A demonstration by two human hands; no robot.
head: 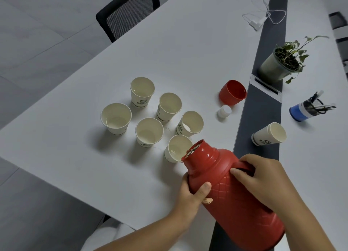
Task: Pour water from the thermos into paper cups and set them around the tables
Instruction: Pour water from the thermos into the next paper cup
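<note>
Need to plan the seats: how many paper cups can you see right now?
7. Six cluster on the near table: far, left, centre, upper right, right, and one at the thermos mouth. The seventh stands apart across the dark strip.

Seven white paper cups (pixel 149 131), one red plastic thermos (pixel 233 200), one red plastic lid cup (pixel 233 92), one small white stopper (pixel 224 111), one potted green plant (pixel 278 64), one blue pen holder (pixel 305 110), two black mesh chairs (pixel 128 11).
</note>
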